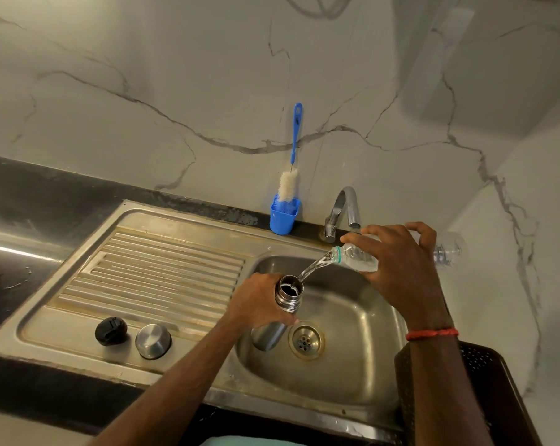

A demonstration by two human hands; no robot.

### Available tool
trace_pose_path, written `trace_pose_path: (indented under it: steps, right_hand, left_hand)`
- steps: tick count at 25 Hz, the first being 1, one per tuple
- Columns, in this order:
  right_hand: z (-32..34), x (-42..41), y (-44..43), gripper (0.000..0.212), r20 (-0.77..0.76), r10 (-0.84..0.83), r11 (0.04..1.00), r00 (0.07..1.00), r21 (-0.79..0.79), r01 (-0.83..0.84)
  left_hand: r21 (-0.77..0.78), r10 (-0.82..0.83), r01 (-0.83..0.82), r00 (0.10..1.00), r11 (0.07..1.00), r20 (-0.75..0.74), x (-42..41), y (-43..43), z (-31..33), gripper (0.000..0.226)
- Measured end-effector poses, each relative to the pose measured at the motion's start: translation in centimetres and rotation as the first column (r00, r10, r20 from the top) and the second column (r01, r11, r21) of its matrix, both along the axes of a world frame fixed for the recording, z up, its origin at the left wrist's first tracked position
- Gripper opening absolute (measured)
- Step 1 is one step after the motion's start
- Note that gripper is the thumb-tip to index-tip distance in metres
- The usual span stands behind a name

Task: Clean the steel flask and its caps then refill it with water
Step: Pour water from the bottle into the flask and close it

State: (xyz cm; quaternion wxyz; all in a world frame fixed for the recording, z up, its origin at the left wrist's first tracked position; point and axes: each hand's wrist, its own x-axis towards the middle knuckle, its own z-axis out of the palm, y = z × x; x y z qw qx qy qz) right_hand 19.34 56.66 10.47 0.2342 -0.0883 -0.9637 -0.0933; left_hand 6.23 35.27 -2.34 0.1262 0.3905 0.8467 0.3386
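My left hand (256, 300) wraps flask (286, 300), upright-ish over sink (352, 365), mouth up. Right hand (400, 268) grips bottle (359, 257) tilted just above-right, water hitting mouth.

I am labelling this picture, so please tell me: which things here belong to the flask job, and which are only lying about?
In use: flask, left hand, plastic bottle, right hand, black cap, steel cap, sink.

Lying about: bottle brush, blue holder, tap, dark basket.
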Motion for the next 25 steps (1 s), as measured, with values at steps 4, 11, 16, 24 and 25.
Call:
trace_pose_path:
  steps: [4,11,16,24,25]
  right_hand:
    - [0.0,-0.1,0.1,0.054,-0.008,0.007,1.000,1.000,0.009,-0.007]
    - [-0.2,-0.5,0.4,0.060,-0.001,0.016,1.000,1.000,0.003,-0.016]
    - [0.2,-0.5,0.1,0.057,-0.015,0.019,1.000,1.000,0.013,-0.018]
    - [1.0,-0.7,-0.2,0.061,-0.014,0.025,0.999,1.000,0.025,-0.025]
    - [1.0,-0.7,-0.2,0.061,-0.013,0.021,0.999,1.000,0.031,-0.021]
  left_hand:
    - [-0.003,-0.010,0.010,1.000,1.000,-0.004,-0.1,0.0,0.0,0.069]
    - [-0.020,-0.008,0.008,1.000,1.000,-0.007,-0.2,0.0,-0.1,0.071]
    - [-0.035,0.000,-0.001,1.000,0.999,-0.013,-0.2,0.1,-0.3,0.073]
    - [0.002,0.003,-0.003,1.000,1.000,-0.011,-0.1,0.0,0.5,0.068]
    - [0.001,0.005,-0.005,1.000,1.000,-0.011,-0.1,0.0,0.4,0.068]
